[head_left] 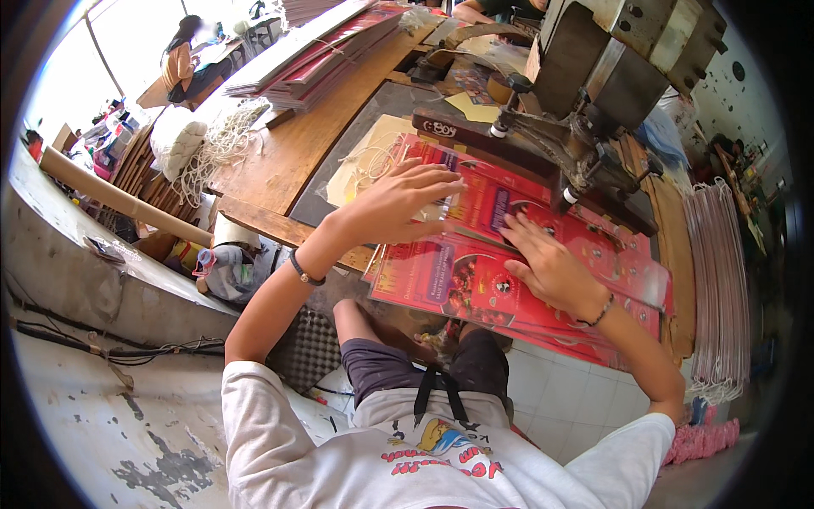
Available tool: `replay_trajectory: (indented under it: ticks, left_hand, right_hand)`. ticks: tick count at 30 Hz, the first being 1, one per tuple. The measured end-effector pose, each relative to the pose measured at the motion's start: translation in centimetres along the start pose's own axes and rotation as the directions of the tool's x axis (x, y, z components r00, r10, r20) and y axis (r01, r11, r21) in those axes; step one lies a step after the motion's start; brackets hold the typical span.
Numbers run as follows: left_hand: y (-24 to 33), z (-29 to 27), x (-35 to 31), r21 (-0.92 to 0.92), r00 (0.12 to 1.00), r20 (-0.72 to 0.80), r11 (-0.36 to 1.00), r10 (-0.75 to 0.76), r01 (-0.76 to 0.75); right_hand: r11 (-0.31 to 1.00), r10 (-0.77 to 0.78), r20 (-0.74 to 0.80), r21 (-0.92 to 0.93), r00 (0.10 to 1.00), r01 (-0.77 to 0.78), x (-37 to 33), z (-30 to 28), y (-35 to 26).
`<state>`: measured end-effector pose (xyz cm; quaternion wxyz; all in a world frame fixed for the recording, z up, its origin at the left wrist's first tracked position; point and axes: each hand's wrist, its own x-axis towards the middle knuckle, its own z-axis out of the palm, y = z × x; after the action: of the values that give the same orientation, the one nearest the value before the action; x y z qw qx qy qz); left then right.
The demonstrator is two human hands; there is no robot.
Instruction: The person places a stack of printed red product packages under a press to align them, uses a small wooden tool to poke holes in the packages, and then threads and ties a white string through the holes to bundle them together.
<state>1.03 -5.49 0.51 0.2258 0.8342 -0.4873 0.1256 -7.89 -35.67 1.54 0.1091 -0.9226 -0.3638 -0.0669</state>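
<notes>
Glossy red printed sheets [483, 280], showing pictures of food, lie overlapping in layers on the near side of the workbench. Over their left end, my left hand [405, 202] is open with its fingers stretched out; whether its fingertips touch the sheets I cannot tell. Flat on the sheets rests my right hand [555, 265], fingers extended and holding nothing. A dark metal press [585, 127] stands just beyond, its base bar [509, 151] along the far edge of the sheets. Thin pale string [370, 165] lies beside my left hand on a cream-coloured sheet.
Bundled red and white sheets [314, 59] are stacked on the wooden bench [271, 174]. Tangled white cord [225, 140] lies left, near a long cardboard tube [127, 195]. White-corded strips [716, 280] hang right. One person [182, 59] sits far left; another's arm [471, 10] shows behind the bench.
</notes>
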Motion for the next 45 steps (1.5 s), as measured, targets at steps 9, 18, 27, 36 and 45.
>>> replay_trajectory:
  ticks: [9,18,27,36,45]
  left_hand:
    - [-2.0,-1.0,-1.1,0.268,0.995,0.059,0.961,-0.085,0.067]
    - [-14.5,-7.4,-9.3,0.204,0.699,-0.525,0.725,-0.487,0.658]
    - [-27.8,-7.1,-14.4,0.563,0.654,-0.415,0.386,-0.633,0.731]
    - [-18.3,-5.0,-6.7,0.205,0.741,-0.212,0.712,-0.637,0.671]
    - [-15.2,-2.3,-4.9,0.293,0.694,-0.369,0.631,-0.618,0.718]
  right_hand:
    - [0.983,-0.179,-0.125,0.027,0.976,0.184,0.4,-0.8,-2.4]
    - [0.970,0.214,-0.302,-0.046,0.929,-0.238,-10.8,-5.3,2.1]
    - [0.838,0.501,-0.348,-0.033,0.792,-0.544,-17.8,-4.8,7.6]
    - [0.727,0.636,-0.416,0.040,0.650,-0.686,-21.0,-5.1,9.7]
    - [0.510,0.756,-0.458,-0.036,0.468,-0.860,-23.4,-3.2,15.2]
